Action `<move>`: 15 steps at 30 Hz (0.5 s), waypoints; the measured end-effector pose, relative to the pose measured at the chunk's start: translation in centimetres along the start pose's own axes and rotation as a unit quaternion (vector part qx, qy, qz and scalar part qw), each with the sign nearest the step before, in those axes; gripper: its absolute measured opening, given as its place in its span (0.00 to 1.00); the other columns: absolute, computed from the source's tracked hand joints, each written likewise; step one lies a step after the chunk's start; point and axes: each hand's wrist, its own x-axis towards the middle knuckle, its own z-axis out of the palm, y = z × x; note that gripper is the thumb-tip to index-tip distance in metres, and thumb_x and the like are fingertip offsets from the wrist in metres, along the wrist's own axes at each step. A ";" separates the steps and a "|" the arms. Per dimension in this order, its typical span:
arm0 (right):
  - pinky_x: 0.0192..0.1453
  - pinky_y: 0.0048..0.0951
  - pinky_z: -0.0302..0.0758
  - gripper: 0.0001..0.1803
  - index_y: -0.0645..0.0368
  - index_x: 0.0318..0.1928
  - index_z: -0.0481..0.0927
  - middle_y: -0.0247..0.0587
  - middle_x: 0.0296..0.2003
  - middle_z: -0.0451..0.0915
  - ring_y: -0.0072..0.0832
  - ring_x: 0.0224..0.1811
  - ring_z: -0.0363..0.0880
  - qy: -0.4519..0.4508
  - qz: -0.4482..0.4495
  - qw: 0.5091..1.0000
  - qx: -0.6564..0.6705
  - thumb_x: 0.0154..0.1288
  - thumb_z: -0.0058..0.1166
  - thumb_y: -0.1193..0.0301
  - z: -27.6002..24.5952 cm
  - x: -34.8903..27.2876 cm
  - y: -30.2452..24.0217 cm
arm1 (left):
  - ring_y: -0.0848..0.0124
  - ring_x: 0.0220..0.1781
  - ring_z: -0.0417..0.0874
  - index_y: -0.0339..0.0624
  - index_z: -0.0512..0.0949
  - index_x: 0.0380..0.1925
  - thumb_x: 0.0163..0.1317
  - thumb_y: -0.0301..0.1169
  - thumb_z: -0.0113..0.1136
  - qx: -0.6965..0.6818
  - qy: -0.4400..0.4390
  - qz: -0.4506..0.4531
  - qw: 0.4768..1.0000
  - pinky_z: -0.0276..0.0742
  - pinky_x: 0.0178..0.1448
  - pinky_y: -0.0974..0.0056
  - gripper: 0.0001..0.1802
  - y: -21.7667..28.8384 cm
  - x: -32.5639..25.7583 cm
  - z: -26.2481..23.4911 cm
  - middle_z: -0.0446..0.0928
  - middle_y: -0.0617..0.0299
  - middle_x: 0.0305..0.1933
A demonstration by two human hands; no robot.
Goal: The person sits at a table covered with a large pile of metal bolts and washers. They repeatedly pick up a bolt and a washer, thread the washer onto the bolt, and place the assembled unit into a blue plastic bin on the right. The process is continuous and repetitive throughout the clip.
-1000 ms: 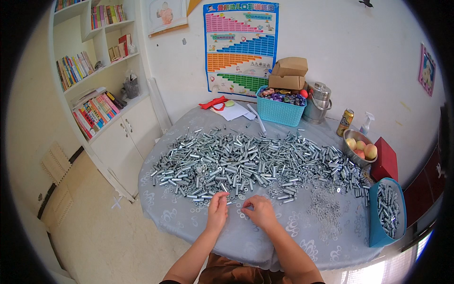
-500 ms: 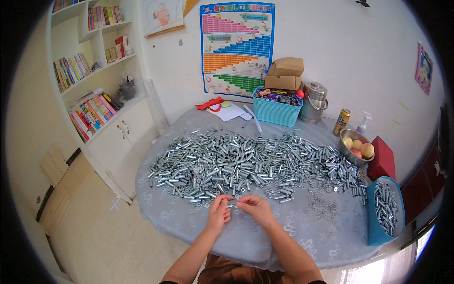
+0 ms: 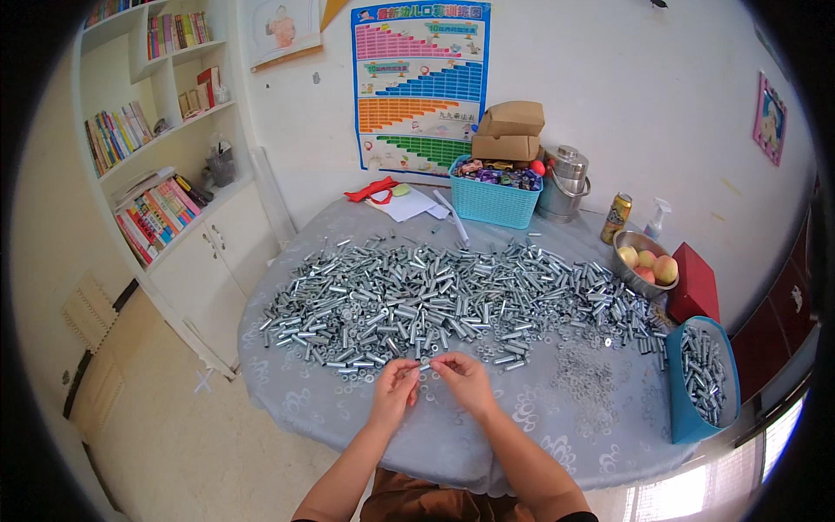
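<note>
Grey-clothed table (image 3: 300, 409) curves round lower centre; its left rim runs beside the floor, its near rim passes under both forearms. Working room: a strip of bare cloth between that near rim and the pile of metal tubes (image 3: 391, 304), bounded at right by scattered washers (image 3: 587, 374) and a teal bin (image 3: 684, 418) at the table's right edge. Left hand (image 3: 396, 396), lower centre, pinches a small metal tube (image 3: 424, 367) just short of the pile; right hand (image 3: 464, 383) has its fingertips at the tube's right end, whether gripping it or some smaller piece I cannot tell. Against one second ago: hands then apart, fingertips now close together; whole scene sits farther left in frame.
</note>
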 end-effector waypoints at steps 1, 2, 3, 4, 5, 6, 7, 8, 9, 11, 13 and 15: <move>0.38 0.21 0.72 0.08 0.61 0.35 0.80 0.36 0.30 0.80 0.22 0.32 0.76 0.009 0.002 1.000 -0.003 0.58 0.57 0.71 -0.3 0.1 -0.2 | 0.81 0.18 0.68 0.36 0.72 0.40 0.62 0.28 0.52 0.014 0.004 0.006 1.000 0.65 0.20 0.76 0.09 -0.1 0.1 -0.2 0.71 0.64 0.24; 0.38 0.23 0.72 0.07 0.61 0.35 0.80 0.37 0.29 0.80 0.24 0.32 0.76 0.034 -0.026 0.997 -0.065 0.57 0.58 0.71 -0.6 0.1 -0.6 | 0.80 0.18 0.69 0.35 0.72 0.40 0.62 0.27 0.53 0.004 0.007 0.005 1.000 0.66 0.20 0.75 0.09 -0.3 0.2 -0.2 0.72 0.62 0.25; 0.38 0.24 0.72 0.06 0.60 0.34 0.81 0.37 0.29 0.80 0.26 0.31 0.76 0.056 -0.054 0.989 -0.126 0.56 0.58 0.71 -0.8 0.1 -1.7 | 0.80 0.19 0.70 0.34 0.73 0.39 0.61 0.27 0.54 -0.005 0.013 0.004 1.000 0.67 0.20 0.75 0.08 -0.4 0.3 -0.4 0.73 0.61 0.25; 0.37 0.26 0.72 0.06 0.59 0.33 0.81 0.38 0.29 0.80 0.28 0.31 0.77 0.078 -0.081 0.976 -0.186 0.55 0.58 0.72 -1.1 0.2 -2.4 | 0.80 0.19 0.71 0.33 0.74 0.38 0.60 0.26 0.55 -0.015 0.019 0.004 1.000 0.68 0.21 0.74 0.08 -0.5 0.3 -0.6 0.75 0.60 0.26; 0.37 0.28 0.72 0.06 0.58 0.33 0.81 0.38 0.28 0.79 0.30 0.30 0.76 0.108 -0.153 0.946 -0.265 0.53 0.59 0.72 -2.0 0.7 -2.5 | 0.79 0.19 0.71 0.33 0.74 0.38 0.60 0.26 0.54 -0.022 0.032 0.002 0.999 0.69 0.21 0.74 0.08 -0.4 0.2 -0.7 0.75 0.60 0.26; 0.37 0.31 0.71 0.06 0.57 0.32 0.82 0.39 0.27 0.79 0.32 0.30 0.76 0.137 -0.222 0.903 -0.342 0.52 0.59 0.72 -3.4 1.3 -2.4 | 0.79 0.19 0.71 0.33 0.74 0.38 0.60 0.26 0.54 -0.030 0.045 -0.001 0.999 0.70 0.21 0.74 0.08 -0.2 0.1 -0.7 0.75 0.59 0.26; 0.37 0.33 0.71 0.06 0.56 0.31 0.82 0.39 0.27 0.79 0.35 0.30 0.76 0.165 -0.288 0.847 -0.414 0.50 0.59 0.72 -4.5 1.6 -2.3 | 0.79 0.19 0.71 0.32 0.74 0.38 0.60 0.26 0.54 -0.038 0.056 -0.004 0.998 0.70 0.21 0.73 0.08 -0.1 0.1 -0.7 0.75 0.59 0.26; 0.37 0.34 0.71 0.06 0.56 0.30 0.82 0.39 0.26 0.78 0.36 0.30 0.75 0.162 -0.271 0.845 -0.432 0.48 0.60 0.72 -5.0 1.5 -2.3 | 0.79 0.19 0.71 0.33 0.74 0.38 0.60 0.26 0.54 -0.042 0.053 -0.006 0.998 0.70 0.21 0.73 0.08 -0.2 0.1 -0.7 0.75 0.59 0.26; 0.37 0.35 0.70 0.06 0.55 0.29 0.82 0.39 0.25 0.78 0.36 0.30 0.75 0.160 -0.254 0.841 -0.450 0.46 0.60 0.72 -5.4 1.4 -2.3 | 0.79 0.19 0.71 0.33 0.74 0.38 0.60 0.26 0.54 -0.044 0.050 -0.008 0.998 0.70 0.21 0.73 0.08 -0.2 0.2 -0.7 0.75 0.59 0.26; 0.37 0.36 0.70 0.05 0.54 0.27 0.83 0.38 0.24 0.77 0.37 0.30 0.74 0.141 -0.222 0.841 -0.472 0.45 0.60 0.71 -5.5 1.3 -2.4 | 0.78 0.19 0.71 0.33 0.74 0.38 0.60 0.26 0.54 -0.048 0.046 -0.012 0.998 0.70 0.21 0.73 0.08 -0.1 0.2 -0.6 0.75 0.60 0.26; 0.37 0.35 0.70 0.04 0.54 0.24 0.83 0.37 0.24 0.77 0.36 0.31 0.75 0.106 -0.190 0.849 -0.481 0.44 0.61 0.70 -5.4 1.1 -2.5 | 0.78 0.19 0.71 0.33 0.74 0.38 0.60 0.26 0.54 -0.049 0.046 -0.017 0.998 0.70 0.21 0.73 0.08 0.1 0.1 -0.5 0.75 0.60 0.26; 0.36 0.36 0.70 0.04 0.53 0.23 0.83 0.37 0.23 0.77 0.36 0.31 0.75 0.104 -0.187 0.833 -0.510 0.44 0.61 0.69 -5.5 1.0 -1.7 | 0.78 0.18 0.71 0.33 0.74 0.38 0.60 0.26 0.54 -0.052 0.048 -0.019 0.997 0.70 0.21 0.73 0.08 0.1 0.2 -0.5 0.75 0.60 0.26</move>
